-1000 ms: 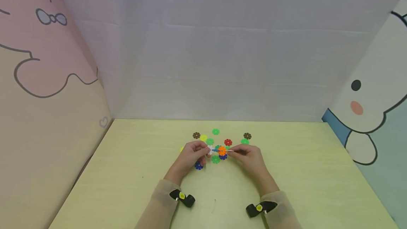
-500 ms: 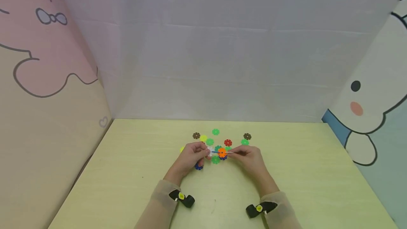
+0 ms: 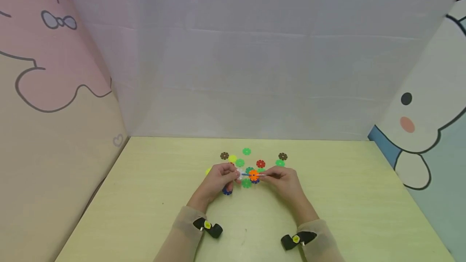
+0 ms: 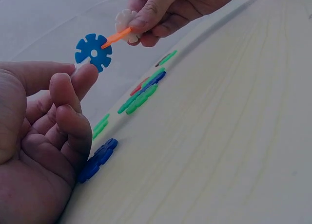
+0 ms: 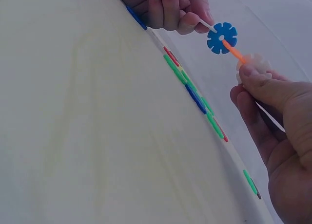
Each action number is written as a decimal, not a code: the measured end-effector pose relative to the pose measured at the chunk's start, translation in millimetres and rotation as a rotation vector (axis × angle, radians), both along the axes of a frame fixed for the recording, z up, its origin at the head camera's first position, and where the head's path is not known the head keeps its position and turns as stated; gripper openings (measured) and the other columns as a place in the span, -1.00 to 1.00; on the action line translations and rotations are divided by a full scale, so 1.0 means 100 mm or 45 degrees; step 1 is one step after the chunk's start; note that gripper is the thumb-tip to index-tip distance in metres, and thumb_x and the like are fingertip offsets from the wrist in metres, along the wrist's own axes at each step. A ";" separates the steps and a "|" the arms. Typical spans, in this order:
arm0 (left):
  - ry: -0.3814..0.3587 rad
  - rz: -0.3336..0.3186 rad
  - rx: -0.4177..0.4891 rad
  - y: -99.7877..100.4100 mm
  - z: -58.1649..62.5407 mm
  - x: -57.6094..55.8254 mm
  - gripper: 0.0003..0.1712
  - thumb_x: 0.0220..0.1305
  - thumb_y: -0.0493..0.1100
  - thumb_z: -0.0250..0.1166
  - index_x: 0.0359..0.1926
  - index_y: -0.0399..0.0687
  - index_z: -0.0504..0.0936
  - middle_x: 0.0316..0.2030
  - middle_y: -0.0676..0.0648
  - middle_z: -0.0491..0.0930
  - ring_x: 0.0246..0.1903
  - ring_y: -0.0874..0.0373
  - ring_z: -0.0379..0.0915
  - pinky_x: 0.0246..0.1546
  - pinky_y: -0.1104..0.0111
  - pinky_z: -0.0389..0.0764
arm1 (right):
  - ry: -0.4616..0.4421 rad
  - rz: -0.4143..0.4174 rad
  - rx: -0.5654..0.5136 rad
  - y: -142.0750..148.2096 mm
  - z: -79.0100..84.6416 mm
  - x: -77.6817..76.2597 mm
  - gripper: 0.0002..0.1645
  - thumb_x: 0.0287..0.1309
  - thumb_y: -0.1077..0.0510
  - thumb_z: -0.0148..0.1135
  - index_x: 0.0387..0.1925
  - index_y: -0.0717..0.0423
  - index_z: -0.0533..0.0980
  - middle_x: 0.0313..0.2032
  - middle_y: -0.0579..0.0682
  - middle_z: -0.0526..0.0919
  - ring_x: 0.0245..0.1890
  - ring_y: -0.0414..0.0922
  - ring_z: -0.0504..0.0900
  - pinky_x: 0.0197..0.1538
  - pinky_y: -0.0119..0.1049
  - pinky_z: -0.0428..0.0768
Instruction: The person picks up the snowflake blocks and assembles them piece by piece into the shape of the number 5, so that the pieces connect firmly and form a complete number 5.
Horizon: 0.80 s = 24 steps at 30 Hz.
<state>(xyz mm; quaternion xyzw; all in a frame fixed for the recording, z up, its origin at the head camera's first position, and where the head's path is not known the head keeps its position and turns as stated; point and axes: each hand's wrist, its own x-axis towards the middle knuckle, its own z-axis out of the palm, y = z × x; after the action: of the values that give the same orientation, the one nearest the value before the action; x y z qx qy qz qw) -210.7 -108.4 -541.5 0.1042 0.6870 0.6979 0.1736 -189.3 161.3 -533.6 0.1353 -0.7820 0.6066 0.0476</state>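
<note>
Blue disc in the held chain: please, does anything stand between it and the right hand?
Yes. In the left wrist view, the orange disc stands edge-on between the blue disc and the white disc that the right hand pinches.

Lt wood-look tabletop [image 3: 338,189], grey-white backdrop [image 3: 233,68] behind w/ horiz creases; L wall [image 3: 58,153] pink/beige w/ cartoon, R wall [image 3: 449,165] white/blue cartoon.

Reads as a staged tabletop recording booth, wider building can't tell: pale wood-look table [image 3: 247,229], creased whitish sheet [image 3: 233,68] across the back, pink cartoon-animal panel [image 3: 54,76] left, white-and-blue cartoon panel [image 3: 426,132] right, black cameras [image 3: 215,230] on both wrists.
</note>
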 end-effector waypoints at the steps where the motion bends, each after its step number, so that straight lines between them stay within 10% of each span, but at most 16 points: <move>1: 0.002 0.000 0.003 0.00 0.00 0.00 -0.87 0.59 -0.26 0.31 -0.19 -0.21 0.64 -0.35 -0.10 0.78 -0.63 0.22 0.42 -0.53 0.43 0.54 | 0.007 0.005 0.001 0.00 0.00 0.00 -0.91 0.19 0.37 0.59 -0.27 0.20 0.81 -0.26 0.07 0.87 -0.28 -0.21 0.80 -0.15 -0.40 0.73; 24: 0.023 0.014 0.006 0.00 0.00 0.00 -0.84 0.60 -0.21 0.33 -0.14 -0.25 0.64 -0.35 -0.11 0.78 -0.61 0.21 0.47 -0.50 0.42 0.60 | -0.089 0.026 -0.013 0.00 0.00 0.00 -0.86 0.23 0.34 0.58 -0.17 0.21 0.80 -0.17 0.14 0.85 -0.26 -0.21 0.81 -0.11 -0.39 0.75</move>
<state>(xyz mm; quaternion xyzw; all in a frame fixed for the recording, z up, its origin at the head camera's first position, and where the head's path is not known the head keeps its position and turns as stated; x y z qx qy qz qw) -210.4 -108.4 -541.3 0.1071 0.6875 0.6994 0.1631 -189.1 161.2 -533.5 0.1219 -0.7787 0.6153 0.0147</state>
